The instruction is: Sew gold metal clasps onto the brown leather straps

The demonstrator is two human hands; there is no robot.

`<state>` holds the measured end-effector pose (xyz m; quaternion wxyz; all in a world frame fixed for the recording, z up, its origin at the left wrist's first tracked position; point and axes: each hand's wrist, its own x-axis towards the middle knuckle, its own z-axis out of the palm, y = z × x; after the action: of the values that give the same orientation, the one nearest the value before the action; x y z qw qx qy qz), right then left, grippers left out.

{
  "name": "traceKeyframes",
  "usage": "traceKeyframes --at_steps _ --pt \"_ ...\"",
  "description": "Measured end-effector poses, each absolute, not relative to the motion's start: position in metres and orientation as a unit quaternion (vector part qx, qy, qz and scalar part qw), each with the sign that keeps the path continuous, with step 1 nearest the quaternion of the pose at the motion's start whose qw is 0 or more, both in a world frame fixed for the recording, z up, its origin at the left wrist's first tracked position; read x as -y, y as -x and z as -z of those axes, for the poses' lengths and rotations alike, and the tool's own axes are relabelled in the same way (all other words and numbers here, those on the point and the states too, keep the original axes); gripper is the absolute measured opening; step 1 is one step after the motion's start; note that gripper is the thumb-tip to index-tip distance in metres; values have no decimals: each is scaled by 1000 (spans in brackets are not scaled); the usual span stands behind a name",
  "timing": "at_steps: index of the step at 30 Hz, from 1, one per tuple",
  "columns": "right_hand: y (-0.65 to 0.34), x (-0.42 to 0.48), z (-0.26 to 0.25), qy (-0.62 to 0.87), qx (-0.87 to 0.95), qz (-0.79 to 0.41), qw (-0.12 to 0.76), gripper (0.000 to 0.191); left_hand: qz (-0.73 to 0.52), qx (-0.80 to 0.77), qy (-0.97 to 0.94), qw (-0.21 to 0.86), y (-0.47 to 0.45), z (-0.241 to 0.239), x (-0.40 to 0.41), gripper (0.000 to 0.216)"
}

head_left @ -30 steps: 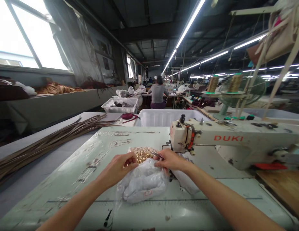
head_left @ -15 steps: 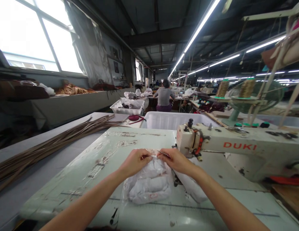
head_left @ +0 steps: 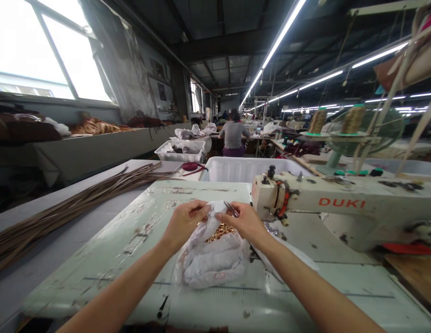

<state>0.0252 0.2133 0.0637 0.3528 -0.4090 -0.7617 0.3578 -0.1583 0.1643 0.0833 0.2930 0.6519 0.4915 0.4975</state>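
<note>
A clear plastic bag point(head_left: 182, 268) with white wrapping point(head_left: 215, 263) inside lies on the pale green sewing table. Gold-coloured metal pieces point(head_left: 220, 231) show through an opening at its far end. My left hand point(head_left: 189, 219) is closed, pinching a raised flap of the white wrapping. On the other side, my right hand point(head_left: 245, 221) touches the same flap with thumb and finger. A slim, pointed metal tool point(head_left: 231, 209) sticks out of that hand; its exact kind is partly hidden by the fingers.
A sewing machine point(head_left: 340, 199) stands just right of my right hand, with white material point(head_left: 288, 254) beneath it. Brown strips point(head_left: 79, 203) lie to the left. Behind the table is a white plastic bin point(head_left: 250, 169). A person in grey point(head_left: 234, 136) sits farther back.
My hands have lifted the white wrapping at the bag's far end, and the gold-coloured pieces have come into sight. The view has shifted slightly.
</note>
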Motion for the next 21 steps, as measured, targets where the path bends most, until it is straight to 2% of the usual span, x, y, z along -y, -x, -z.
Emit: traceKeyframes --at_steps 3,8,13,21 --pt "-23 -206 -81 393 766 -314 401 32 -531 -482 -646 263 160 -95 -164 21" --pt "-29 -212 -102 333 786 -319 412 26 -578 -435 -639 263 162 -103 -167 19" --pt "-39 -229 -116 273 852 -251 369 21 -564 -434 -638 293 169 -103 -169 20" --pt "-39 -235 -116 249 902 -108 336 20 -506 -490 -672 230 181 -97 -169 20"
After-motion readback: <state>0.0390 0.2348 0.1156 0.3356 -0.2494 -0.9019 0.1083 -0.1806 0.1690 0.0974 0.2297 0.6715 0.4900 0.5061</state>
